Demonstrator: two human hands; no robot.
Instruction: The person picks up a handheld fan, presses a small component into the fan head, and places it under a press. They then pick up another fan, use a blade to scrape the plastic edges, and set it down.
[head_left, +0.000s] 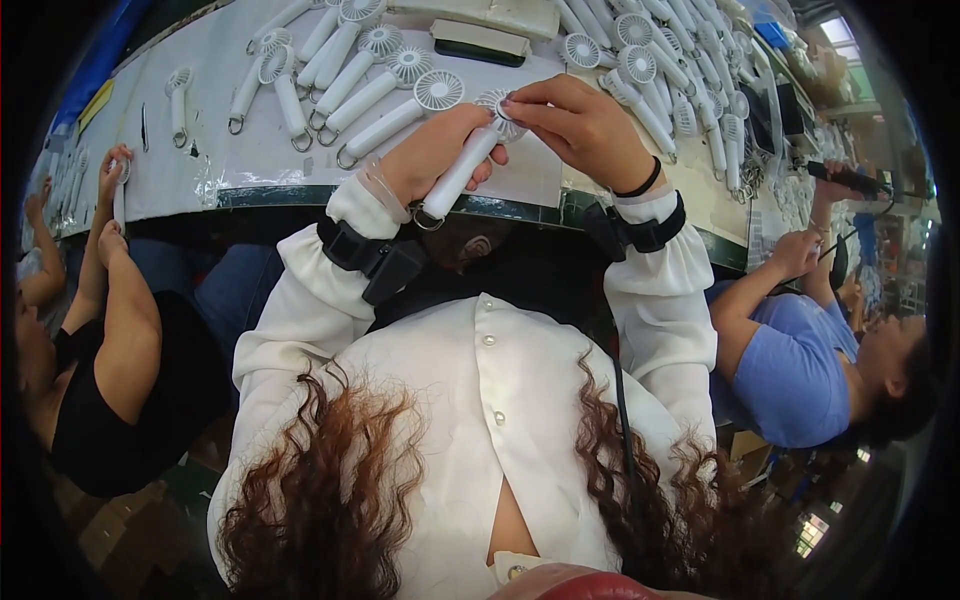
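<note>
A white handheld fan (462, 172) is between my hands at the table's near edge, tilted with its round head away from me and its metal ring towards me. My left hand (437, 155) is wrapped round the fan's handle. The fingers of my right hand (580, 125) pinch at the rim and front of the fan's head, partly covering it. Whether they hold a small part there cannot be made out. Just beyond my left hand lies another white fan (395, 122), its grille facing up.
More white fans (350, 80) lie in a row at the far left, and a heap of fans (690, 80) fills the right. A dark-and-white box (480, 45) stands at the back. Co-workers sit on both sides; the right one holds a black corded tool (850, 180).
</note>
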